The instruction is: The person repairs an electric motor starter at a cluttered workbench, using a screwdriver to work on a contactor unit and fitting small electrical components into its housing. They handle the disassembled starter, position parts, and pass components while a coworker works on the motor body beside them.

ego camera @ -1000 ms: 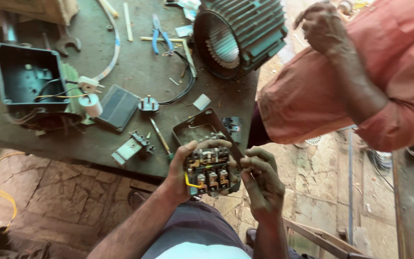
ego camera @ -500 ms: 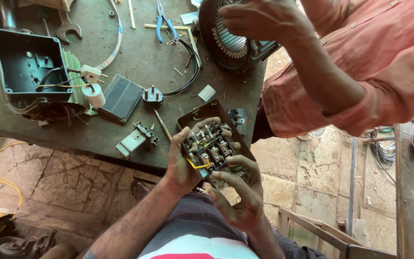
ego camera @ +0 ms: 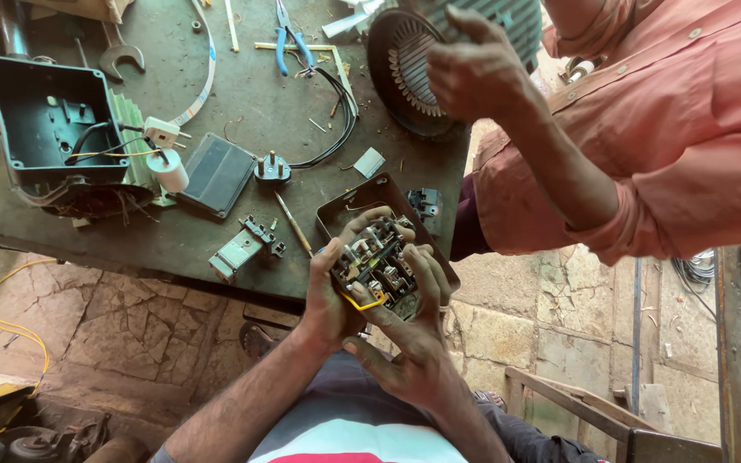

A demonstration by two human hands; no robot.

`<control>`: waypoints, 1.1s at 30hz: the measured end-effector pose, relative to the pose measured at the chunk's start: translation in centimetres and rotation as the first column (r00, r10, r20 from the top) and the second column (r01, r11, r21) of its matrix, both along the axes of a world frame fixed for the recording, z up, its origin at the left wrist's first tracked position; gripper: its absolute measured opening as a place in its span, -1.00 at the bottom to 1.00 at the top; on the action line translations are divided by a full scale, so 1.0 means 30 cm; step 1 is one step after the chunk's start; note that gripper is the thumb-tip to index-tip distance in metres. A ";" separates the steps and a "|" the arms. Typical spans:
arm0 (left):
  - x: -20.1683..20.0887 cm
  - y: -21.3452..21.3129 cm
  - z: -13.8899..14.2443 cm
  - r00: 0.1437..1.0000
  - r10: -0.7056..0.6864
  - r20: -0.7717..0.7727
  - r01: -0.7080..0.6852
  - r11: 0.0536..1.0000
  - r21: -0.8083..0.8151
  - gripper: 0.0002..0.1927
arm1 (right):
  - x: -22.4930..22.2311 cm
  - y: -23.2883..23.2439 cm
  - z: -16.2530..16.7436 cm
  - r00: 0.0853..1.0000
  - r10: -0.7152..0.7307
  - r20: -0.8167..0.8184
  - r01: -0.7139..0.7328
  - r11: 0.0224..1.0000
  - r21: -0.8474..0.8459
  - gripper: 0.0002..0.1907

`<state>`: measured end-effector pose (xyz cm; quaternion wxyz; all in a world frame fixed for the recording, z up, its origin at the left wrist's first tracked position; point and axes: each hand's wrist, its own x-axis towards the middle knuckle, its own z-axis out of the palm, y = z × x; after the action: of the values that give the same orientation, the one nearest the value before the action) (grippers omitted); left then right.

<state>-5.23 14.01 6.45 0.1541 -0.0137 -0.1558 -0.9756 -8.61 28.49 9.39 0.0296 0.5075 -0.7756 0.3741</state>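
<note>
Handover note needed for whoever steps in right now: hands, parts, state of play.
Left hand: grips the left edge of the switch block, thumb on top.
Right hand: cups the block from below, fingers along its right side.
The block is held just off the near edge of the workbench, a yellow wire looping from its lower edge. Its open metal case lies on the bench behind.
On the bench: plug, screwdriver, blue pliers, empty black housing.
A co-worker's hand hovers over the motor stator.
Block out of its case; not refitted.

My arms are bare, and I wear a grey, white and red striped shirt with dark grey trousers
</note>
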 end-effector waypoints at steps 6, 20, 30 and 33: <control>0.017 0.015 0.002 0.994 0.109 0.031 -0.103 0.984 -0.145 -0.19 | 0.007 0.021 0.036 0.972 0.042 0.230 -0.033 0.998 -0.047 -0.61; 0.009 0.022 -0.012 0.985 0.165 0.046 -0.150 0.961 -0.233 -0.22 | 0.032 0.014 0.108 0.974 -0.102 -0.201 0.143 0.969 0.202 -0.72; -0.004 0.002 -0.037 0.977 0.201 0.071 -0.170 0.936 -0.306 -0.23 | 0.007 -0.020 0.085 0.974 -0.101 -0.205 0.126 0.986 0.112 -0.75; -0.001 -0.013 -0.036 0.978 0.204 0.051 -0.172 0.915 -0.366 -0.21 | 0.007 -0.028 0.084 0.975 -0.087 -0.203 0.107 0.991 0.086 -0.76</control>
<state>-5.25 13.63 5.36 0.2349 0.0166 -0.3390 -0.9108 -8.40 27.63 11.90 0.1006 0.5047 -0.8098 0.2818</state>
